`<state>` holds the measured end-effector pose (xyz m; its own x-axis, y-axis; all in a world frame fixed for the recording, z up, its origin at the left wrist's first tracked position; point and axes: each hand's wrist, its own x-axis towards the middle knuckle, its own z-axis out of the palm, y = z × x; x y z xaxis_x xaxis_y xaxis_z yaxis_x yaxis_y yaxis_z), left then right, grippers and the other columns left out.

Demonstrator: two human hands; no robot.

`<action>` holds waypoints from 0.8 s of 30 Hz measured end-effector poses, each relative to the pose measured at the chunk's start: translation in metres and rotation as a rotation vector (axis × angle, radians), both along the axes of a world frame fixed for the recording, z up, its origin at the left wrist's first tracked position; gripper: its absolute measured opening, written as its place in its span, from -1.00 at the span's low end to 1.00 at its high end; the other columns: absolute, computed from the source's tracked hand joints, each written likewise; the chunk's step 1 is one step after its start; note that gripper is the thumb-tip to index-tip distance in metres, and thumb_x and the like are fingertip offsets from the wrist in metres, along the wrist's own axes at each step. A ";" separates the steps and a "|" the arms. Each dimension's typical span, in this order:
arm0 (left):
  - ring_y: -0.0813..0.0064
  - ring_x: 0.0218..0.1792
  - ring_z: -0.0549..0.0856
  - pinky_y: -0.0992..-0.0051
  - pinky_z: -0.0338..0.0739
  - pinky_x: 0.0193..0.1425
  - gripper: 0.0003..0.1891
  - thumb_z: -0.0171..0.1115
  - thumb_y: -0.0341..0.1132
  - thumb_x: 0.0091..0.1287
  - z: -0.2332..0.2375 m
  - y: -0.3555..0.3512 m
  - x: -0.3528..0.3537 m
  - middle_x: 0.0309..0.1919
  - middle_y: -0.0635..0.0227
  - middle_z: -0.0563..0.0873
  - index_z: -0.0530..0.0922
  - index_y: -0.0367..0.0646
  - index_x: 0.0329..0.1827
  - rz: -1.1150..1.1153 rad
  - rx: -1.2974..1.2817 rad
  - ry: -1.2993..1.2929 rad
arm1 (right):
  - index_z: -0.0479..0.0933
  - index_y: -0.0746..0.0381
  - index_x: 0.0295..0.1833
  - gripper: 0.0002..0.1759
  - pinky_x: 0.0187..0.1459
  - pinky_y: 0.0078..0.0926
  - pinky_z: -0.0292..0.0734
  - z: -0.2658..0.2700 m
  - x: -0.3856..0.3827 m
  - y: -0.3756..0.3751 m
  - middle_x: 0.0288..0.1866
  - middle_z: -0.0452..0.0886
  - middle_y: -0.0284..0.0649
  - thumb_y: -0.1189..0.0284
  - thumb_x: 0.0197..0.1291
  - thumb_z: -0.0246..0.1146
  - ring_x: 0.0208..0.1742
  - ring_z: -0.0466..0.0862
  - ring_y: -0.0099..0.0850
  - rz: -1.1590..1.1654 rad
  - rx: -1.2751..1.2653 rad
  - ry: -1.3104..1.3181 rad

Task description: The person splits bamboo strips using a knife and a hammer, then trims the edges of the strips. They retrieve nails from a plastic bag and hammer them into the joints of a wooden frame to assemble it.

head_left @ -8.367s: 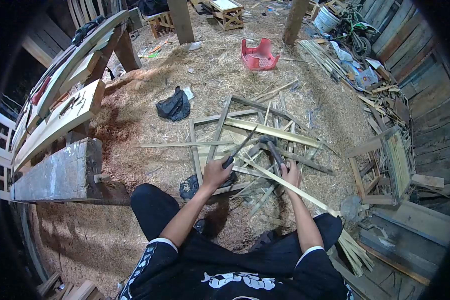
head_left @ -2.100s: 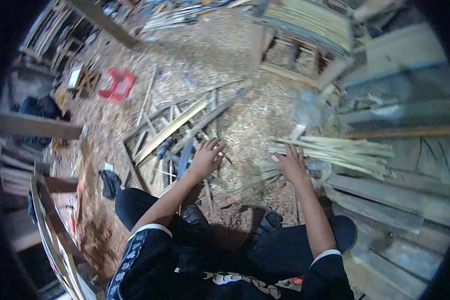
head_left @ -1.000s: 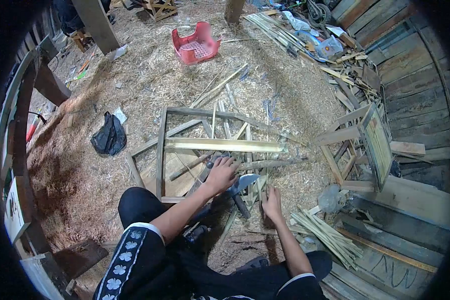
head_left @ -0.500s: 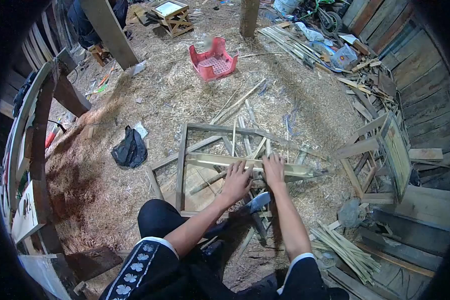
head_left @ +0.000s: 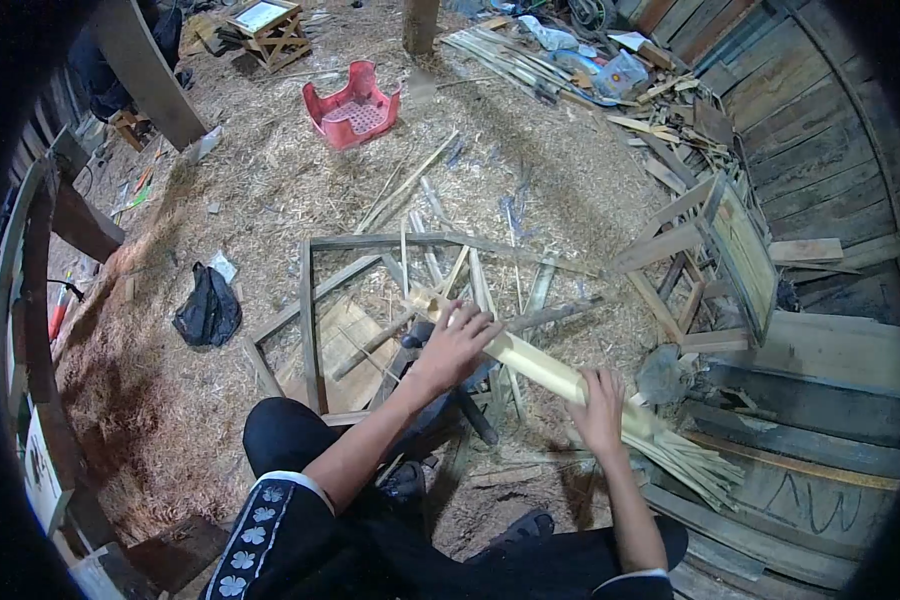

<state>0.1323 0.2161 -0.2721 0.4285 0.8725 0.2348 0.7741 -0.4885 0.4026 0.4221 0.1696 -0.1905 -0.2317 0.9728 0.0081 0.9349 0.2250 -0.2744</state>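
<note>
Your left hand covers a stretch of the pale bamboo length, and your right hand hides part of its edge. Its lower right end blurs over the bundle of strips, so you cannot tell exactly where it stops. Left of and below the bamboo, your left hand and forearm partly hide a dark tool. Well beyond it, to the upper left, a slanting post partly blocks a dark shape; straight above, the top edge cuts off an upright post.
</note>
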 end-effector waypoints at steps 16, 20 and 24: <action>-0.23 0.62 -0.04 -0.09 -0.12 0.63 -0.18 0.32 -0.01 0.38 0.061 -0.008 0.082 0.62 -0.21 -0.13 0.14 0.10 0.65 0.186 0.158 -0.263 | 0.53 0.34 0.19 -0.32 0.24 -0.06 0.37 -0.037 0.071 -0.055 0.06 0.49 -0.04 0.39 -0.08 0.59 0.15 0.47 -0.03 -0.256 0.108 0.187; -0.27 0.59 0.02 -0.19 -0.18 0.60 -0.21 0.26 0.04 0.42 0.042 -0.010 0.114 0.62 -0.23 -0.14 0.15 0.03 0.64 0.165 0.124 -0.179 | 0.52 0.41 0.21 -0.28 0.26 -0.02 0.36 -0.035 0.078 -0.063 0.06 0.50 0.00 0.27 -0.02 0.59 0.16 0.46 0.00 -0.299 0.111 0.260; -0.22 0.61 -0.05 -0.18 -0.25 0.60 -0.23 0.21 0.06 0.46 0.037 -0.013 0.137 0.62 -0.23 -0.16 0.16 -0.01 0.64 0.106 0.060 -0.100 | 0.53 0.40 0.20 -0.31 0.24 -0.05 0.37 -0.032 0.090 -0.078 0.08 0.50 0.02 0.23 0.03 0.57 0.17 0.47 -0.03 -0.342 0.075 0.364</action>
<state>0.2690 0.2031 -0.2346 0.3064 0.8948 0.3247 0.7805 -0.4315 0.4525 0.5121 0.0920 -0.2229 0.1307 0.9862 0.1016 0.8051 -0.0458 -0.5913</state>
